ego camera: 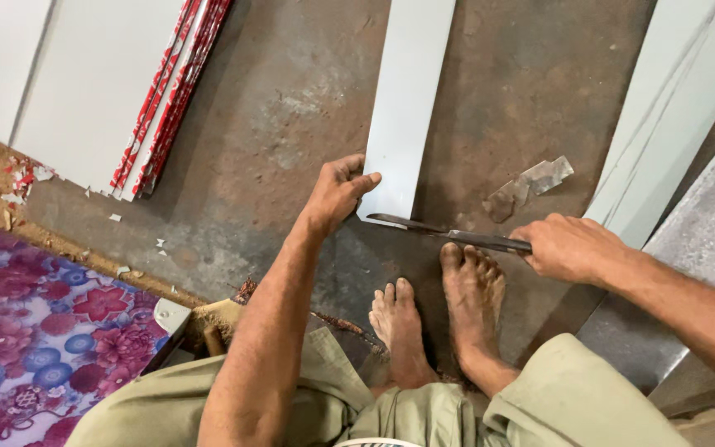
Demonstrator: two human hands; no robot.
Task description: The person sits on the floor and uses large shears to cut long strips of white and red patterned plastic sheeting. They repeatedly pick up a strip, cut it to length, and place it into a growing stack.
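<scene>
A long white panel strip [405, 91] lies on the bare floor, running away from me. My left hand [337, 192] grips its near left corner, thumb on top. My right hand [568, 246] is closed around the handle of a long dark metal blade [436, 233], which lies across the strip's near end with its tip at the near corner. My two bare feet [440, 319] rest on the floor just below the blade.
White boards with red-patterned edges [163, 99] lie at the upper left, more pale panels [664, 116] and a grey metal sheet [705, 248] at the right. A crumpled clear scrap [531, 184] lies beside the strip. A floral mat [35, 331] covers the lower left.
</scene>
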